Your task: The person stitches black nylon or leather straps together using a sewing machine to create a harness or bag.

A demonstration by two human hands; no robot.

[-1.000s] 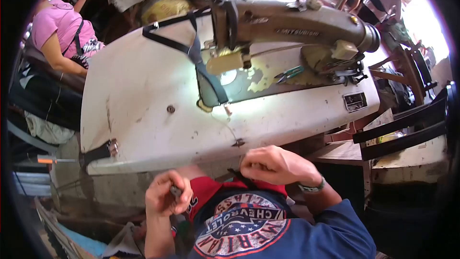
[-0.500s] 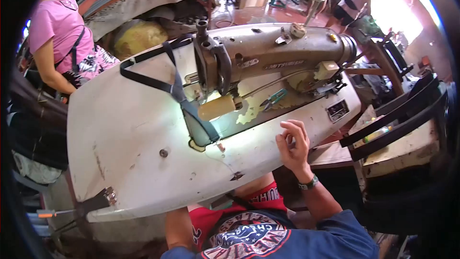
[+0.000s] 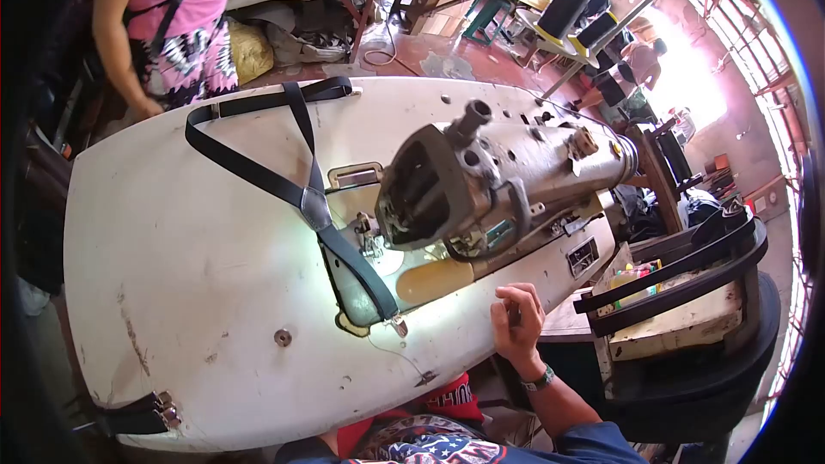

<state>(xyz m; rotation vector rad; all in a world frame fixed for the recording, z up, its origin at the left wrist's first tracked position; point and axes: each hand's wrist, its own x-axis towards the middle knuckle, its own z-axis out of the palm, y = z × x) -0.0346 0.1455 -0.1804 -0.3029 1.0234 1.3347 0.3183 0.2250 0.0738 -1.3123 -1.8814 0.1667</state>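
Note:
My right hand (image 3: 517, 322) is raised by the front edge of the white sewing table (image 3: 198, 292), its fingers loosely bent with a gap to the thumb and nothing visible in them. My left hand is out of sight. A black Y-shaped strap (image 3: 249, 163) lies across the tabletop, its dark joining patch (image 3: 315, 208) left of the sewing machine (image 3: 533, 155). One strap end, with a metal clip (image 3: 398, 325), rests at the machine bed's near left corner. The lamp-lit needle area is beside the strap.
Another strap end with clips (image 3: 137, 418) hangs over the near left table edge. A person in pink (image 3: 185, 26) stands beyond the far left edge. Large thread cones (image 3: 564, 10) stand behind the machine. Black bands (image 3: 679, 279) drape over a support at right; another person is farther back.
The view has shifted and turned, showing more of the far room. My right hand stays near the table's front edge, still loosely bent. The Y-shaped strap keeps its place on the table.

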